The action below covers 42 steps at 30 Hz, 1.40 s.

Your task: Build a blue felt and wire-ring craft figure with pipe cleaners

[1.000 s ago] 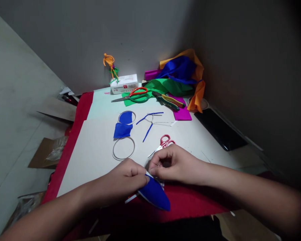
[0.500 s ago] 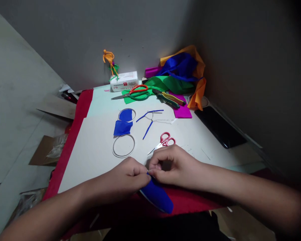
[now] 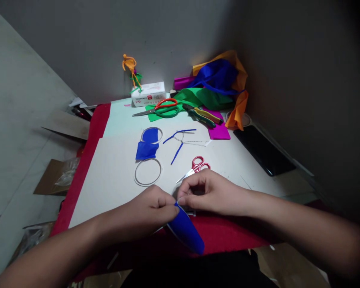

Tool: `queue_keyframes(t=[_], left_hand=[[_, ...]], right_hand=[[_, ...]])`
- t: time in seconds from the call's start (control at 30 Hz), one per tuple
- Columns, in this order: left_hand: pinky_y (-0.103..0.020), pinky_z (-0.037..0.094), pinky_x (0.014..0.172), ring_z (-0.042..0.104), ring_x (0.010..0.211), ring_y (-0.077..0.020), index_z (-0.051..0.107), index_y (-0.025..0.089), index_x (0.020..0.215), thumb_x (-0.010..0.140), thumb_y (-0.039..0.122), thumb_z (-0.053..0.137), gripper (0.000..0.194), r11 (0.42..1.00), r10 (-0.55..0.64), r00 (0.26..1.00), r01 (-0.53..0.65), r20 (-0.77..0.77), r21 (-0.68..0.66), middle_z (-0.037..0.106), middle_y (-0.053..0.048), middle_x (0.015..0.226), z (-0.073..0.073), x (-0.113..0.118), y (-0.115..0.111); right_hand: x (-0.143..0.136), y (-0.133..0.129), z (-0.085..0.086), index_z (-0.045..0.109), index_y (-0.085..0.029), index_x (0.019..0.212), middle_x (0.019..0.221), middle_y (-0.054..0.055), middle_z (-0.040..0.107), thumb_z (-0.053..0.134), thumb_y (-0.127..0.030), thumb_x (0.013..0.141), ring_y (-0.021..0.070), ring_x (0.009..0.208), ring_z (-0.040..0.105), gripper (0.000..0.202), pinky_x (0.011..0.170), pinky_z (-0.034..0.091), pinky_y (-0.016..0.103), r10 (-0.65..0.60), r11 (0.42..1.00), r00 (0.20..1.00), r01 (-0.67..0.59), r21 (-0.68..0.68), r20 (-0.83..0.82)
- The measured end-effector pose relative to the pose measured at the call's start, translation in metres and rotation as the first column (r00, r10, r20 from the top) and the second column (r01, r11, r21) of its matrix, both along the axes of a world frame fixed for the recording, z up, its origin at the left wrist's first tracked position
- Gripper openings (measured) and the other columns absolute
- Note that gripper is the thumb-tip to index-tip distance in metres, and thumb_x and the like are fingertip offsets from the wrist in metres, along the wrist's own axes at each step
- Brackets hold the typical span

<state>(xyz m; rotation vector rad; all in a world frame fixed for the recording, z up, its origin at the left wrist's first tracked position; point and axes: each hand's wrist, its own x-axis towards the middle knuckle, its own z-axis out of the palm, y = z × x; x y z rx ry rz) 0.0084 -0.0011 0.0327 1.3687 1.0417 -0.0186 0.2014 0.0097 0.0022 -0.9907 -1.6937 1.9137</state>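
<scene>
My left hand point(image 3: 156, 208) is closed on the upper end of a blue paper strip point(image 3: 186, 232), thumb on top. The strip has a thin pale edge and hangs down toward the table's front edge. Beside its end, my right hand point(image 3: 201, 192) makes a pinch of thumb and forefinger, touching or nearly touching the left fingertips. What those right fingers hold is too small to make out. Just beyond the right hand lie small red-handled scissors point(image 3: 198, 165), partly covered by it. A wire figure point(image 3: 182, 141) with blue-wrapped limbs rests farther back.
Two rings point(image 3: 148, 172) and a blue paper piece point(image 3: 147, 151) lie left of the figure. Behind are large scissors point(image 3: 166, 109), pliers point(image 3: 202, 116), a white box point(image 3: 148, 95) bearing an orange figure point(image 3: 129, 64), and coloured paper point(image 3: 217, 78). A black phone point(image 3: 262, 150) lies at right.
The right hand has come slightly away from the strip, uncovering more of its upper edge. The strip's lower end has swung a little left. The view has shifted slightly.
</scene>
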Motion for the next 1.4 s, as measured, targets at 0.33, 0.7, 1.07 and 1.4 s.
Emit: queue_keyframes(t=[0.33, 0.7, 1.07, 1.4], left_hand=[[-0.025, 0.015, 0.042, 0.024, 0.042, -0.0071, 0.038, 0.018, 0.051, 0.083, 0.026, 0.042, 0.033, 1.0, 0.028, 1.0, -0.028, -0.001, -0.008, 0.028, 0.006, 0.046, -0.004, -0.002, -0.001], [-0.022, 0.018, 0.042, 0.025, 0.045, -0.0068, 0.037, 0.017, 0.054, 0.082, 0.027, 0.044, 0.031, 0.997, 0.073, 0.997, -0.073, 0.03, -0.009, 0.03, 0.006, 0.048, -0.002, 0.0, 0.001], [-0.021, 0.02, 0.042, 0.032, 0.043, -0.0074, 0.041, 0.017, 0.054, 0.081, 0.027, 0.044, 0.03, 0.989, 0.145, 0.989, -0.146, -0.03, -0.032, 0.035, 0.006, 0.047, -0.011, -0.001, 0.0], [-0.023, 0.019, 0.043, 0.028, 0.043, -0.0069, 0.041, 0.017, 0.053, 0.083, 0.027, 0.045, 0.032, 0.995, 0.081, 0.997, -0.082, -0.019, -0.056, 0.03, 0.006, 0.047, -0.004, -0.002, -0.001]], right_hand=[[0.0, -0.002, 0.001, 0.064, -0.011, 0.078, 0.07, 0.002, 0.062, 0.063, -0.026, 0.078, 0.0095, 0.063, 0.053, 0.015, 0.061, 0.045, 0.023, -0.007, 0.996, 1.0, 0.008, 0.085, -0.003], [-0.002, -0.004, 0.0, 0.064, -0.012, 0.077, 0.069, 0.002, 0.062, 0.059, -0.026, 0.082, 0.01, 0.063, 0.054, 0.016, 0.059, 0.045, 0.021, -0.095, 0.97, 0.995, 0.093, 0.224, 0.002], [0.001, -0.005, -0.006, 0.067, -0.014, 0.082, 0.074, 0.003, 0.065, 0.057, -0.015, 0.079, 0.0106, 0.065, 0.057, 0.011, 0.062, 0.046, 0.023, -0.108, 0.794, 0.991, 0.041, 0.606, 0.075], [0.001, -0.004, 0.0, 0.065, -0.011, 0.076, 0.066, 0.002, 0.061, 0.058, -0.018, 0.076, 0.0094, 0.059, 0.053, 0.01, 0.057, 0.044, 0.021, -0.054, 0.978, 0.998, 0.046, 0.204, 0.036]])
